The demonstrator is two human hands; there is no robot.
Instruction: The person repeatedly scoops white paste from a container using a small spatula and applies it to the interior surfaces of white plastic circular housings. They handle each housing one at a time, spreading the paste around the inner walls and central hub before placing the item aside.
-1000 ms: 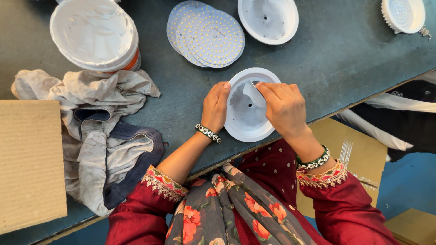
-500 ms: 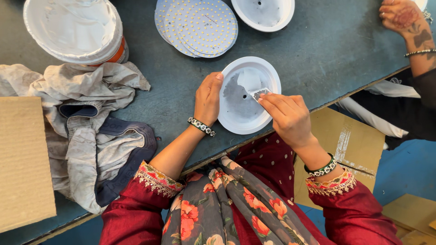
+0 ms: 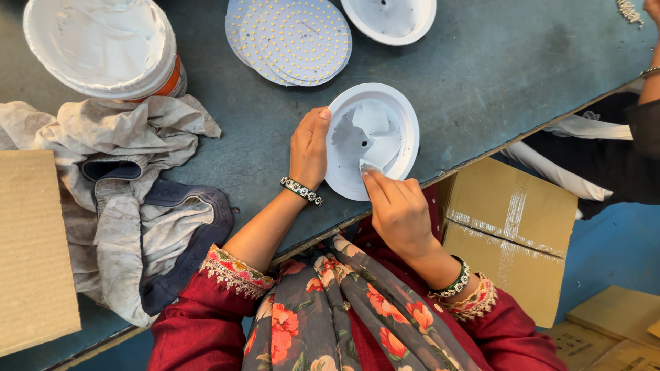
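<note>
A white round lamp housing (image 3: 411,130) lies on the dark green table (image 3: 515,75) near its front edge. My left hand (image 3: 309,148) grips the housing's left rim, thumb on the edge. My right hand (image 3: 399,209) pinches a small flat spreader (image 3: 368,166), whose tip touches the inside of the housing near the near rim. A smear of white paste (image 3: 378,130) covers the right half of the housing's floor. The left half is bare grey.
At the back stand a tub of white paste (image 3: 103,45), a stack of round LED boards (image 3: 292,38) and another white housing (image 3: 388,17). Rags (image 3: 117,199) and a cardboard sheet (image 3: 31,254) lie left. A cardboard box (image 3: 512,227) sits below the table; another person's arm (image 3: 646,82) is at right.
My right hand has drawn the spreader from the housing's middle down toward the near rim, leaving white paste spread behind it. My left hand has kept its hold on the rim.
</note>
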